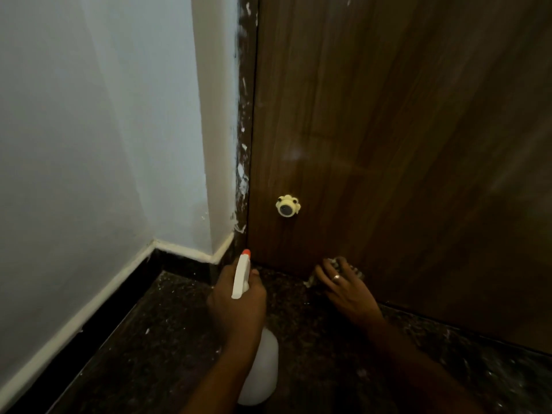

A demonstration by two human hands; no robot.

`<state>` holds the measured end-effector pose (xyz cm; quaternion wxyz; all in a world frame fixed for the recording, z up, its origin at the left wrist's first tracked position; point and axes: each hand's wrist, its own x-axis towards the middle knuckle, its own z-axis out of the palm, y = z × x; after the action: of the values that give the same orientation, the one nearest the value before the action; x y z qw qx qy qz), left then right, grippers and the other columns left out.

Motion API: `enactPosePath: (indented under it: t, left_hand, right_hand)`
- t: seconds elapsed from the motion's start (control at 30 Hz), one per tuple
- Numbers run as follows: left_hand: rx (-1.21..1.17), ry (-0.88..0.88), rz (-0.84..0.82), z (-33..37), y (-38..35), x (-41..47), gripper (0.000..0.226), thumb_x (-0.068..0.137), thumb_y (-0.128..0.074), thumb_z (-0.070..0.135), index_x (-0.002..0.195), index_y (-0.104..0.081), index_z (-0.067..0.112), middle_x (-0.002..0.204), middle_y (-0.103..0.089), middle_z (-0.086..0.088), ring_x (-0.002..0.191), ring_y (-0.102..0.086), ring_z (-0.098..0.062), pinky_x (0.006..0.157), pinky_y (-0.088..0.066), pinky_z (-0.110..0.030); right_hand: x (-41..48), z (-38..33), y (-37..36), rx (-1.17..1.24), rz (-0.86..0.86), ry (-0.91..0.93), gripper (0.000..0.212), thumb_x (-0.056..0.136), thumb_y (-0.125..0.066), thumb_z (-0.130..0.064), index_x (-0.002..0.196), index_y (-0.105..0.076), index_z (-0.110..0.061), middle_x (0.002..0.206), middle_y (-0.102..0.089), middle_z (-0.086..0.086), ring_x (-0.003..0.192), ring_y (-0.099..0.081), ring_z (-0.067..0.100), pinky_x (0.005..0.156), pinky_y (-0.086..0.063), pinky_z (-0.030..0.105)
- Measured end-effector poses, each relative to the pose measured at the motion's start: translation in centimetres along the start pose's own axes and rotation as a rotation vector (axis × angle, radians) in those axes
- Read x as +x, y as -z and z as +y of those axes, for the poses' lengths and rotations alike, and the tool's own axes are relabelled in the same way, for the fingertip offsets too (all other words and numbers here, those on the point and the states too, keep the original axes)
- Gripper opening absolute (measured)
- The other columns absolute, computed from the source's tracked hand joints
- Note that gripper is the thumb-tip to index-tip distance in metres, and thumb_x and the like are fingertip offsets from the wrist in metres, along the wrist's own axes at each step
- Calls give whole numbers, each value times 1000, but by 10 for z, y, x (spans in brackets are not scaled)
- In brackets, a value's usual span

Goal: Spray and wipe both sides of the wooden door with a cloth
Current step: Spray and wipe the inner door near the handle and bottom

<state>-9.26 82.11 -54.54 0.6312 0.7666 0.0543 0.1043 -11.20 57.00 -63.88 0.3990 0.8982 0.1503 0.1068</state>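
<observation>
Dark speckled floor [149,339] meets a pale blue wall [89,144] at a black skirting with a white top edge. To the right stands the wooden door [388,144] in a paint-flecked frame [243,144]. A yellow round fitting [287,206] is mounted low on the door face.

Step in hand: wiping the bottom strip of this door face.
- The right hand [346,288] lies with fingers spread and flat on the cloth [357,271], pressing it against the door just above the floor. It bears a ring.
- The left hand [239,300] is clamped round the neck of the spray bottle [263,369]. The orange nozzle points at the door's lower corner beside the frame.

Next move, as a judgement: draw the cloth sideways along the bottom edge towards the frame, keeping even pressure, and spray again only where the surface looks dry. The other door face cannot be seen, so its state is unknown.

Container: the spray bottle has a white translucent body. The liquid level inside cannot be read in this light
</observation>
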Motion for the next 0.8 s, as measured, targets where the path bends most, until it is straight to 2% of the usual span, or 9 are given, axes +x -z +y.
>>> enactPosePath:
  t: [0.07, 0.13, 0.2, 0.3, 0.37, 0.47, 0.6, 0.7, 0.8]
  left_hand:
    - [-6, -11, 0, 11, -2, -11, 13, 85, -68, 18, 97, -67, 19, 84, -64, 2, 83, -62, -23, 78, -53, -38]
    - [3, -12, -12, 26, -2, -21, 10, 85, -67, 19, 88, -61, 25, 75, -60, 5, 79, -61, -23, 75, -53, -39]
    - [-16, -18, -28, 42, -2, -28, 18, 86, -66, 20, 81, -54, 31, 70, -53, 13, 76, -59, -21, 72, -51, -36]
    - [-49, -49, -15, 69, -3, -29, 13, 86, -66, 19, 83, -57, 28, 69, -52, 16, 73, -56, -17, 70, -50, -33]
    - [-68, -103, 11, 89, -3, -23, 10, 86, -67, 18, 84, -59, 25, 70, -59, 7, 71, -59, -19, 68, -55, -39]
    - [-93, -185, 37, 129, -1, -7, 6, 85, -68, 17, 87, -62, 20, 71, -62, -1, 67, -61, -20, 63, -55, -37]
    - [-83, -240, 23, 201, 8, 15, 9, 86, -67, 19, 94, -63, 17, 75, -62, 1, 67, -61, -15, 63, -54, -30]
    - [-70, -212, -11, 262, 21, 24, 11, 88, -65, 17, 96, -59, 20, 74, -56, 10, 67, -55, -3, 58, -44, -17]
    - [-93, -173, -45, 328, 40, 34, 12, 89, -63, 17, 97, -56, 23, 76, -56, 13, 71, -58, -8, 62, -47, -19]
  right_hand:
    - [-32, 20, 3, 11, -37, -23, 31, 80, -52, -26, 88, -81, -17, 128, -64, 10, 119, -46, 38, 97, -35, 56]
    - [-53, 37, 13, 101, -42, -116, 28, 77, -56, -26, 88, -81, -18, 128, -60, 11, 115, -45, 38, 88, -45, 57]
    - [-61, 51, 32, 253, -26, -240, 32, 78, -54, -28, 99, -76, -20, 130, -51, 12, 112, -51, 40, 80, -53, 52]
    - [-46, 71, 80, 569, -6, -454, 50, 73, -74, -36, 121, -65, -27, 129, -51, 9, 110, -58, 35, 75, -55, 42]
    - [-27, 81, 120, 737, 57, -625, 60, 80, -73, -37, 137, -53, -33, 137, -47, 3, 120, -50, 27, 81, -54, 37]
    - [4, 104, 172, 959, 198, -800, 54, 94, -61, -29, 145, -44, -34, 142, -40, -2, 127, -41, 16, 92, -48, 25]
    - [41, 149, 237, 1094, 290, -855, 50, 96, -60, -23, 143, -49, -31, 142, -43, -1, 127, -42, 17, 95, -42, 22]
    - [58, 185, 289, 1192, 270, -867, 49, 96, -59, -22, 143, -48, -30, 144, -46, -2, 130, -40, 17, 101, -36, 22]
    - [68, 232, 349, 1290, 264, -912, 48, 98, -58, -22, 143, -47, -34, 145, -46, -8, 133, -38, 12, 103, -33, 17]
